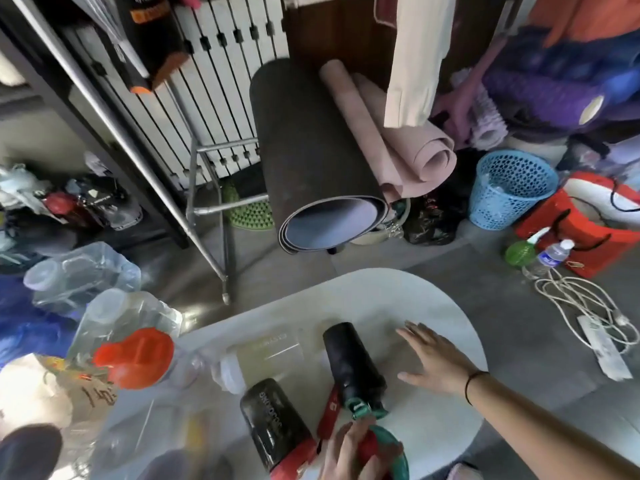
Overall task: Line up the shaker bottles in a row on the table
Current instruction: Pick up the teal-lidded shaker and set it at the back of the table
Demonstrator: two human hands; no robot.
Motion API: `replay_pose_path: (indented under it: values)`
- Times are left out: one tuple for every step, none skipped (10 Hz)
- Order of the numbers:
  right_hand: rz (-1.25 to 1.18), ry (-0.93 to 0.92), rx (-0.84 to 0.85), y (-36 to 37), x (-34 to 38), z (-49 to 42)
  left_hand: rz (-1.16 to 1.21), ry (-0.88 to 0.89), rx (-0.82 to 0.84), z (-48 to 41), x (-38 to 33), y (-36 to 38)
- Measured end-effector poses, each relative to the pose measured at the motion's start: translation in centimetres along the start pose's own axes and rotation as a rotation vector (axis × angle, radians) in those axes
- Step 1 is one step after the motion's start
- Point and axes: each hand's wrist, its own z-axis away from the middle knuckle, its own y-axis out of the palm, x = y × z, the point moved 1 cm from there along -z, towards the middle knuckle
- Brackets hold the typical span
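On the white oval table (433, 299) lie three shaker bottles. A clear yellowish bottle (266, 353) with a white cap is at the left. A black bottle with a green lid (353, 362) lies in the middle, its base pointing away from me. Nearer me lies a black bottle with a red lid (273, 424). My right hand (433, 358) hovers flat with spread fingers just right of the green-lidded bottle, not touching it. My left hand (346, 452), at the bottom edge, is wrapped around a red and green bottle (391, 448), which is partly hidden and cut off by the frame.
Large clear water jugs, one with an orange cap (135, 358), crowd the table's left side. Rolled mats (311, 161) and a metal rack leg (225, 296) stand beyond the table. To the right, on the floor, are a blue basket (512, 188), a red bag (588, 233) and white cables (585, 306).
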Motion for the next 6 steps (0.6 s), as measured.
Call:
replay_pose_path:
  values:
    - [0.123,-0.152,-0.055,3.8,-1.3,-2.4,-0.059,0.034,0.027,-2.7,-0.4,1.4]
    - [0.191,-0.192,-0.211,7.0,-2.3,-4.1,0.209,-0.025,-0.014,-3.7,-2.4,-0.9]
    - [0.232,-0.204,-0.333,9.1,-2.8,-4.7,0.358,-0.053,-0.120,-5.8,-1.4,-3.6]
    - [0.268,-0.214,-0.423,9.8,-3.3,-5.0,0.491,-0.047,-0.167,-8.2,-0.1,-4.4]
    - [0.286,-0.235,-0.397,9.1,-2.8,-4.9,0.590,-0.068,-0.214,-9.4,0.9,-3.2]
    - [0.144,-0.277,-0.509,8.0,-1.9,-3.6,0.647,-0.078,-0.279,-10.9,0.8,-2.6]
